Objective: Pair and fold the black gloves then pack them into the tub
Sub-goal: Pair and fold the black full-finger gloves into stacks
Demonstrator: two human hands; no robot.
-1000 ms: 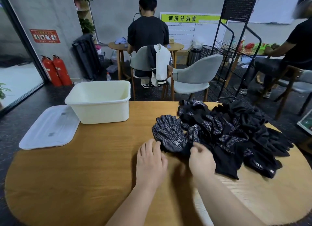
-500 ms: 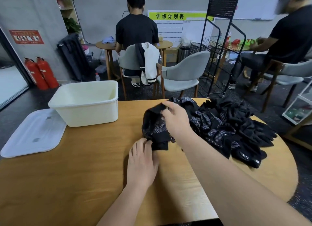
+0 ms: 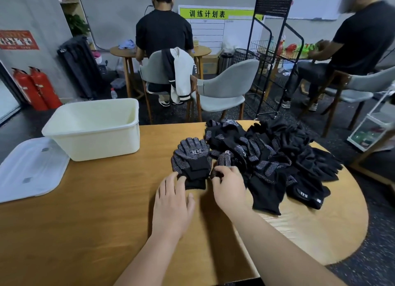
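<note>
A pair of black dotted gloves [image 3: 191,157] lies flat and stacked on the wooden table [image 3: 85,221], fingers pointing away from me, cuffs near me. My left hand [image 3: 173,202] rests flat on the table with its straight fingertips touching the pair's cuffs. My right hand [image 3: 229,185] is just right of the pair, its fingers curled round the near end of another dotted glove [image 3: 223,158] at the edge of the glove pile [image 3: 277,157]. The cream tub [image 3: 102,144] stands empty at the far left of the table.
The tub's translucent white lid [image 3: 30,168] lies at the left table edge. Beyond the table stand grey chairs [image 3: 222,93] and a black wire rack [image 3: 273,50]. Two people sit at other tables behind.
Half a second ago my right hand was carrying a glove over the one under my left hand. That glove now lies flat on it, and my right hand has dropped back to the pile's near edge.
</note>
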